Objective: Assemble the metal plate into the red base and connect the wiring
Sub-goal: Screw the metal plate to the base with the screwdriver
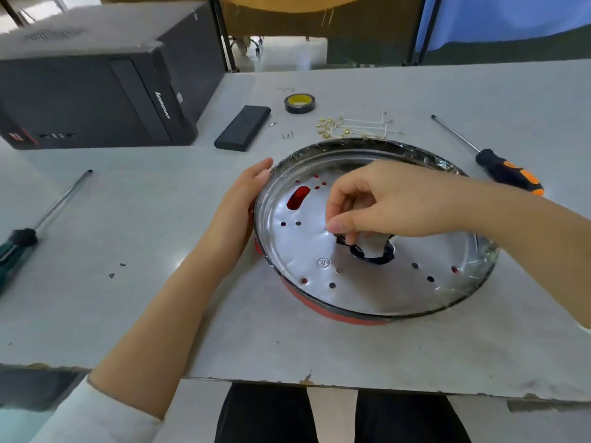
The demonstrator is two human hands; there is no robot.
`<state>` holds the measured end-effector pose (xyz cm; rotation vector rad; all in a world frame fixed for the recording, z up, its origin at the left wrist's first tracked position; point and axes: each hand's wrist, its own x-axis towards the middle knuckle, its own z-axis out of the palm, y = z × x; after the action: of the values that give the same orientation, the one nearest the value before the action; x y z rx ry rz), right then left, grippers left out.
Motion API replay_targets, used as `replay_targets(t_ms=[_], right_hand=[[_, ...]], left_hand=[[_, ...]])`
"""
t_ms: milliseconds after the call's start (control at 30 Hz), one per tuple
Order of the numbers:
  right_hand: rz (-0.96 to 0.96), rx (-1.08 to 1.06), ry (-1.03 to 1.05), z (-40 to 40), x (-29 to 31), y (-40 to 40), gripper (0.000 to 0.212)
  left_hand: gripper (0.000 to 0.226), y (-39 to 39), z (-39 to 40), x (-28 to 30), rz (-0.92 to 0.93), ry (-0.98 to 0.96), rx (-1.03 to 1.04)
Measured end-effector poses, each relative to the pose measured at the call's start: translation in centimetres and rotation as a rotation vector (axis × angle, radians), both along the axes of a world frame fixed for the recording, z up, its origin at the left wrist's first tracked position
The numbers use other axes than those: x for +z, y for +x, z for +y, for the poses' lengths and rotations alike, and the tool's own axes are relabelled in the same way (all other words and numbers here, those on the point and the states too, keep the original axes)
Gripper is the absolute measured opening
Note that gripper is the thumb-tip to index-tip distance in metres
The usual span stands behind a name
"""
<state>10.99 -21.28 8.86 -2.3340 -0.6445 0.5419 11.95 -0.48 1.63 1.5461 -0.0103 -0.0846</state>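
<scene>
Nearest to us, the red base [335, 311] sits on the grey worktop [160, 282], and the metal plate [319, 251] lies inside it, its rim level with the base's black edge. Red shows through the oblong slot and several small holes in the plate. Our left hand [236, 206] rests flat against the left rim of the base, its fingers [260, 169] relaxed and fairly straight. Our right hand [383, 203] hovers over the plate's centre hole [371, 251], thumb and fingers pinched together on a small pale piece that we cannot identify. To the far left lies a green-handled screwdriver [19, 241]; to the right, an orange-and-black screwdriver [508, 172]. Beyond the plate, white wires with brass terminals [355, 126] lie loose on the worktop, with a few small screws [287, 135] to their left. Farther off are a dark flat block [243, 127], a roll of black tape [299, 103] and, at the far left, a black computer case [96, 91]
</scene>
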Motion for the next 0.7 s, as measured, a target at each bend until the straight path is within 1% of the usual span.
replay_targets(t_ms=[133,200,300,400,500,633,700], right_hand=[[-0.032,0.027,-0.044,-0.3,-0.3,-0.1,0.006],[-0.015,0.056,-0.066,-0.3,-0.6,-0.2,0.006],[0.037,0.067,-0.031,-0.2,-1.1,-0.4,0.006],[0.049,0.076,-0.009,0.0,-1.2,-0.4,0.006],[0.065,0.086,0.016,0.0,-1.3,-0.4,0.005],[0.075,0.107,0.038,-0.1,-1.2,-0.5,0.013],[0.083,0.113,0.033,-0.1,-1.1,-0.5,0.013]], left_hand=[[0.042,-0.5,-0.6,0.4,0.019,-0.072,-0.138],[0.040,-0.4,-0.7,0.5,0.042,-0.105,-0.130],[0.032,-0.3,-0.6,0.3,0.032,-0.108,-0.139],[0.034,-0.1,-0.3,0.1,0.027,-0.106,-0.139],[0.041,-0.1,-0.2,-0.1,0.030,-0.118,-0.130],[0.045,0.0,-0.2,-0.2,0.026,-0.136,-0.118],[0.047,0.0,-0.2,-0.2,0.031,-0.136,-0.111]])
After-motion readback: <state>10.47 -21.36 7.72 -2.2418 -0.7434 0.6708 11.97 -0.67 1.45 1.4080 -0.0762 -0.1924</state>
